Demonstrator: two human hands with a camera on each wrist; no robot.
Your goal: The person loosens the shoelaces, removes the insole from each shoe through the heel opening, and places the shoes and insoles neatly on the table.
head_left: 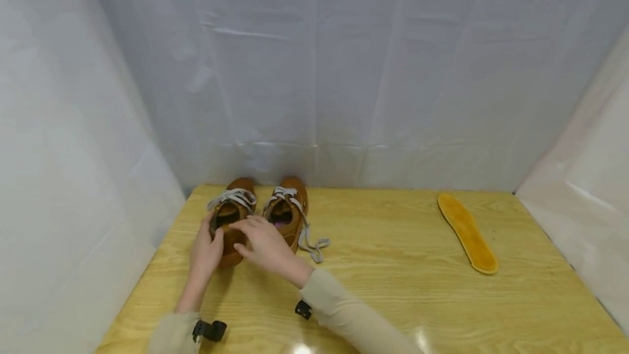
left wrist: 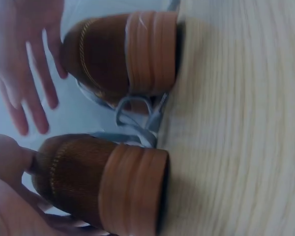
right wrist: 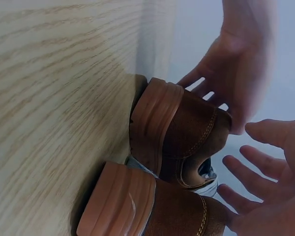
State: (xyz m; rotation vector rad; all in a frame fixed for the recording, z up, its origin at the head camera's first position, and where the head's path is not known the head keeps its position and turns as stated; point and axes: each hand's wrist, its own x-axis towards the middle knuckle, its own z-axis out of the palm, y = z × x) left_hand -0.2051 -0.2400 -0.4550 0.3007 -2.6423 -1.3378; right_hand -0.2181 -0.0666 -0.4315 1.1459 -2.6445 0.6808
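Two brown lace-up shoes stand side by side at the table's left back, toes toward the wall. My left hand [head_left: 205, 253] holds the left shoe [head_left: 232, 247] by its outer side and heel, thumb near the collar. In the left wrist view, that shoe's heel [left wrist: 132, 189] rests on the table. My right hand [head_left: 267, 245] is over the opening of the left shoe, fingers spread and loosely bent, gripping nothing visible. Something yellowish shows inside that opening. The right shoe [head_left: 297, 224] stands untouched beside it, with something purple inside.
A yellow-orange insole [head_left: 466, 232] lies flat on the right part of the wooden table [head_left: 383, 266]. A loose grey lace [head_left: 314, 246] trails from the right shoe. White sheeting [head_left: 344, 70] encloses the back and both sides.
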